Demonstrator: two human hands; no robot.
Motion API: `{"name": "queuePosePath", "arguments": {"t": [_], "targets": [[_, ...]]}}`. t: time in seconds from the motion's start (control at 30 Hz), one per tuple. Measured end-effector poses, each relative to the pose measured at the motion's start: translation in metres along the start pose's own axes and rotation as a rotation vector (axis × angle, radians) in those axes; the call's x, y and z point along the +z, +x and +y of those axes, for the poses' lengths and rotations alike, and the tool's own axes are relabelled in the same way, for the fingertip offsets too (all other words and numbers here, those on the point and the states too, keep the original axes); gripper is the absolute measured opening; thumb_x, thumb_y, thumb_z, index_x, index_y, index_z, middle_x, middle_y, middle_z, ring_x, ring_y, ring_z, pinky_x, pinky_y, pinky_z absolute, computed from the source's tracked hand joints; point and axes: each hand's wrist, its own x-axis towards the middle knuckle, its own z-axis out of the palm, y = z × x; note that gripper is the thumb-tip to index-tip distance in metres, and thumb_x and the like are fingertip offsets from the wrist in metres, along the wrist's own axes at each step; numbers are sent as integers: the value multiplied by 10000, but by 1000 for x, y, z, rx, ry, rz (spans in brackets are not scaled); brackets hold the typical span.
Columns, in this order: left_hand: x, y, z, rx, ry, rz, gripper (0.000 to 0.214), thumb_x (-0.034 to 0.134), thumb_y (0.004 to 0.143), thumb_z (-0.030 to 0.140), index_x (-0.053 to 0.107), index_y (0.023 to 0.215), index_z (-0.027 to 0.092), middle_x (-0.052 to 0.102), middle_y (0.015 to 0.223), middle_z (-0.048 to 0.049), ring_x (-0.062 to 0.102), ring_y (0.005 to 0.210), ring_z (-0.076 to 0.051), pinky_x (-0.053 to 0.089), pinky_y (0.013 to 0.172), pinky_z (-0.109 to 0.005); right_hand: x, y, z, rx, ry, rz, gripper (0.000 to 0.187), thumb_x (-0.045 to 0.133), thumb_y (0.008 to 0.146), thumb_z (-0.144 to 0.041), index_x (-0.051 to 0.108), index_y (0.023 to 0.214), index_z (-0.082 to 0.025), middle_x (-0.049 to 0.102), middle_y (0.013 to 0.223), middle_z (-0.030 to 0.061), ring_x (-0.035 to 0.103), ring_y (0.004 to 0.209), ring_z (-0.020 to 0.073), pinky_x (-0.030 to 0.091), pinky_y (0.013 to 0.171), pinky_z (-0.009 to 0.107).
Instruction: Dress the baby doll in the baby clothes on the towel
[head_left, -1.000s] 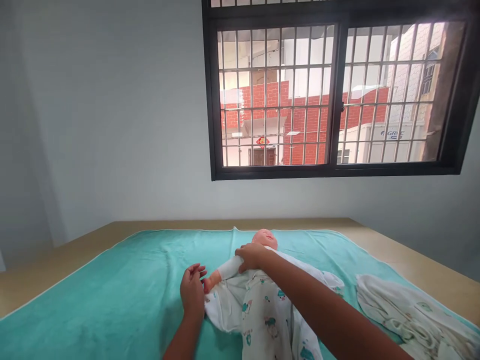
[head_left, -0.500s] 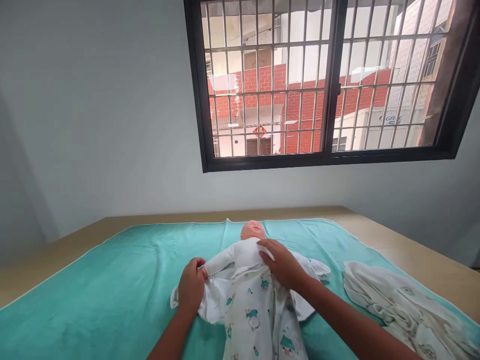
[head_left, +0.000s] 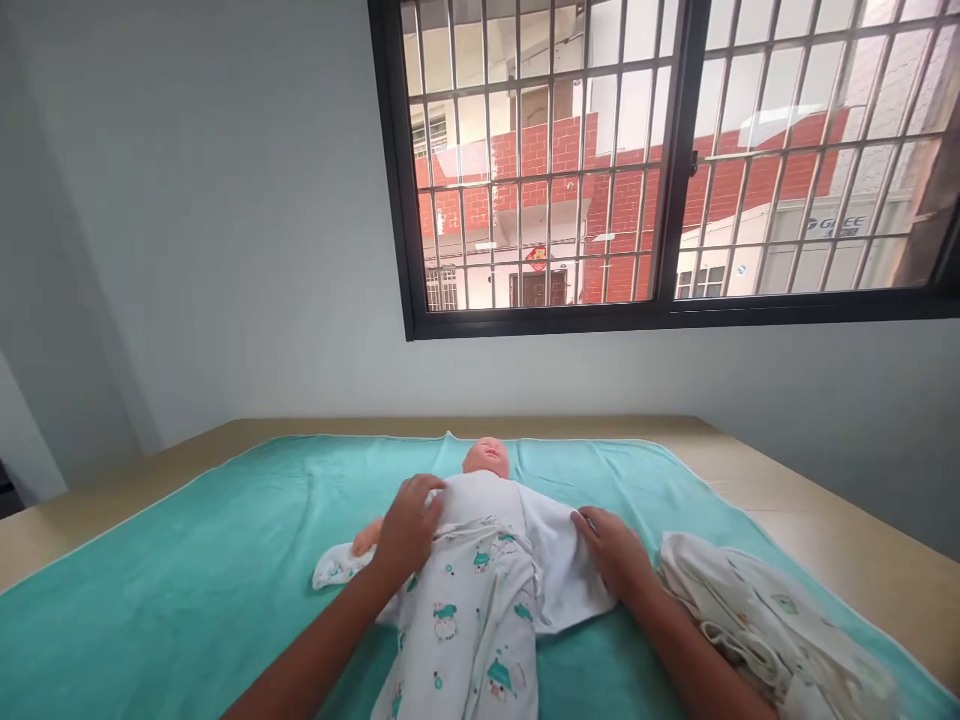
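A baby doll (head_left: 486, 457) lies on its back, its head toward the wall. Its body wears a white top (head_left: 480, 500), and a white garment printed with teal figures (head_left: 450, 610) covers the lower body. My left hand (head_left: 409, 530) rests on the side of the doll's chest with fingers loosely spread. Beside its wrist, a small bare doll hand (head_left: 367, 538) shows above a printed cuff. On the other side, my right hand (head_left: 615, 555) pinches the outer edge of a plain white cloth flap (head_left: 562, 560) spread out from the doll's body. The doll's arm there is not visible.
Under the doll, a teal blanket (head_left: 225, 560) covers much of a wooden tabletop (head_left: 750, 470). A crumpled pale printed cloth (head_left: 765, 610) lies by my right forearm. Behind the table stand a grey wall (head_left: 225, 250) and a barred window (head_left: 540, 200).
My left hand has moved from the doll's sleeve end to its chest. My right hand has left the chest and moved outward to the flap, which is now spread wide. The view has shifted slightly.
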Motion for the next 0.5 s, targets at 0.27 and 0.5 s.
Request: {"name": "queuePosePath", "arguments": {"t": [0.27, 0.5], "targets": [[66, 66, 110, 245, 344, -601, 288, 657, 726, 343, 700, 959, 179, 679, 1109, -140, 601, 1081, -303, 401, 995, -444, -6, -3, -2, 65, -63, 24, 402, 226, 1023, -344, 609, 977, -229, 684, 1007, 63, 614, 982, 215, 381, 790, 297], [91, 75, 116, 164, 467, -701, 676, 815, 570, 421, 617, 1169, 180, 631, 1216, -192, 557, 1144, -354, 368, 1003, -520, -2, 1, 3, 131, -80, 52, 395, 215, 1025, -341, 575, 914, -223, 688, 956, 69, 638, 905, 219, 364, 710, 292]]}}
